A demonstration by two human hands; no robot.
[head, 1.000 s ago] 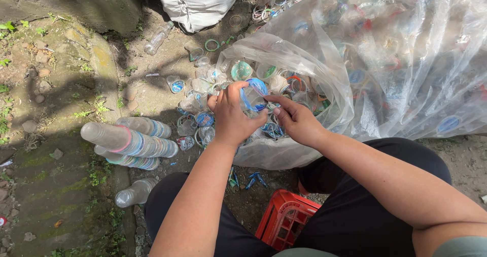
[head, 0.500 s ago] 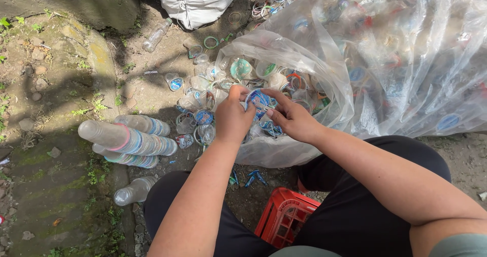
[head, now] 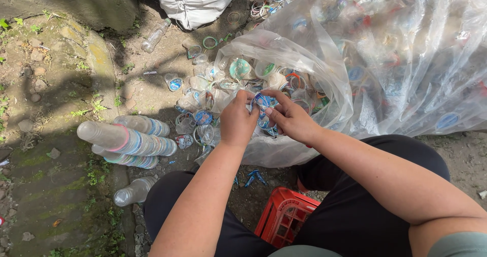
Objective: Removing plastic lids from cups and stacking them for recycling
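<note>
1. The left hand (head: 237, 121) and the right hand (head: 290, 119) meet at the mouth of a large clear plastic sack (head: 385, 59) that lies on the dirt ground (head: 61, 181).
2. Both hands grip one small clear plastic cup with a blue and white lid (head: 261, 104); the left fingers (head: 242, 99) curl closed around its left side, and the right fingers (head: 276, 116) pinch the lid film on its right side.
3. The cup sits just above the heap of loose cups (head: 243, 74) that spills from the sack's opening.
4. To the left of the hands, long nested stacks of clear cups (head: 129, 139) lie on their sides on the ground, touching one another.
5. A single clear bottle (head: 133, 191) lies near the person's left knee, just below the stacks.
6. Another clear bottle (head: 155, 35) lies farther off, beside a white woven sack (head: 195, 1).
7. A red plastic crate (head: 284, 221) sits between the person's legs, which are in dark trousers.
</note>
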